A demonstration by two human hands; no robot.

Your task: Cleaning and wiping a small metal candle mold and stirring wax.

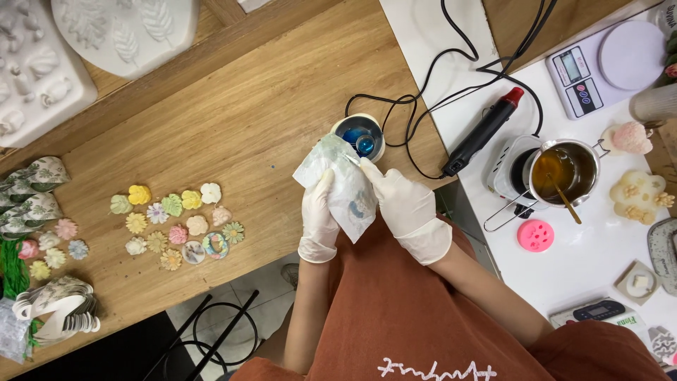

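Both my hands wear white gloves. My left hand (317, 219) and my right hand (403, 208) together hold a small clear plastic bag (345, 185) with a pale flower-shaped piece inside, just above the table's near edge. My right fingers pinch the bag's upper part. Right behind the bag stands a small round white pot (361, 134) with blue liquid in it.
Several small pastel flower pieces (176, 222) lie on the wooden table (247, 113). White moulds (42, 70) sit far left. On the white surface to the right are a heat gun (486, 130), a metal pot of amber liquid (564, 169), a pink mould (536, 235) and a scale (606, 63).
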